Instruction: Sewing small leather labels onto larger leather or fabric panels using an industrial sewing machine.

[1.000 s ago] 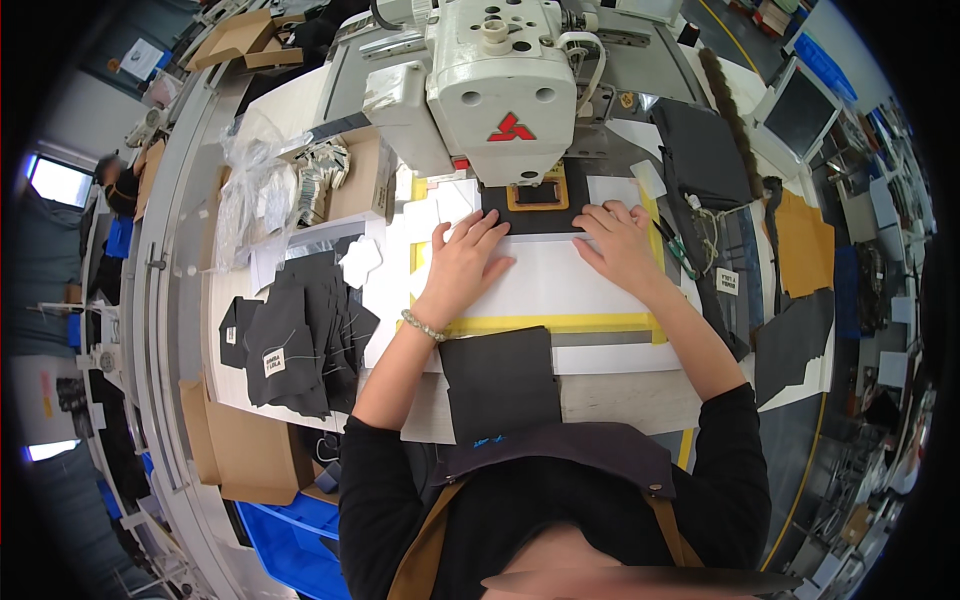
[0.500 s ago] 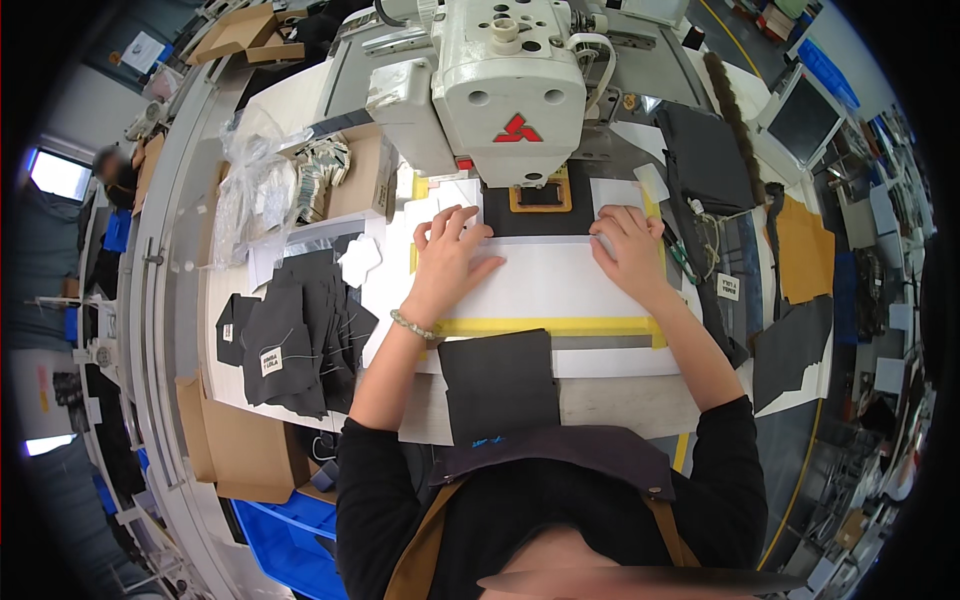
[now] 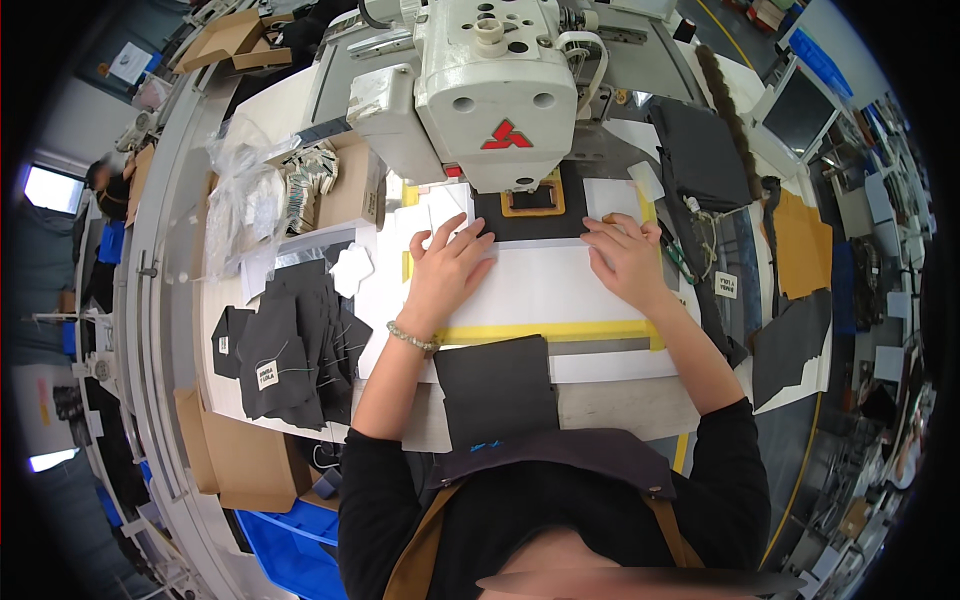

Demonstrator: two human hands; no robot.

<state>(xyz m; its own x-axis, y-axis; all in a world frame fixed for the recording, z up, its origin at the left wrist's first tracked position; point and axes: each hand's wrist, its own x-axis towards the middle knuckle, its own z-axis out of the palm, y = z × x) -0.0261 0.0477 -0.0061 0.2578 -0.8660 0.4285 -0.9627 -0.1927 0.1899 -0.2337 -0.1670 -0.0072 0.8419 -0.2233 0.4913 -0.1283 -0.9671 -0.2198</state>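
Observation:
A white sewing machine head [image 3: 495,95] stands over a black piece [image 3: 532,229] with an orange-rimmed rectangular frame [image 3: 550,207] on it, beneath the needle area. The piece lies on a white board [image 3: 545,285] edged with yellow tape [image 3: 520,330]. My left hand [image 3: 447,270] rests palm down at the piece's left, fingers apart on the white surface near its edge. My right hand [image 3: 625,265] lies at the piece's right, fingers slightly bent and apart, fingertips near its edge. Neither grips anything. Nearer me, a black fabric square [image 3: 495,390] lies at the table edge.
Left are a carton [image 3: 357,160] of small tags, a plastic bag [image 3: 232,200], stacked dark cutouts [image 3: 290,365] and a blue bin [image 3: 275,555]. Right are green-handled snips [image 3: 678,260], black fabric [image 3: 700,160], a mustard piece [image 3: 800,240] and a screen [image 3: 795,110]. A co-worker [image 3: 112,190] is far left.
Both hands have shifted slightly along the white surface beside the black piece, the right one back toward the piece since half a second ago. The camera view has moved a little.

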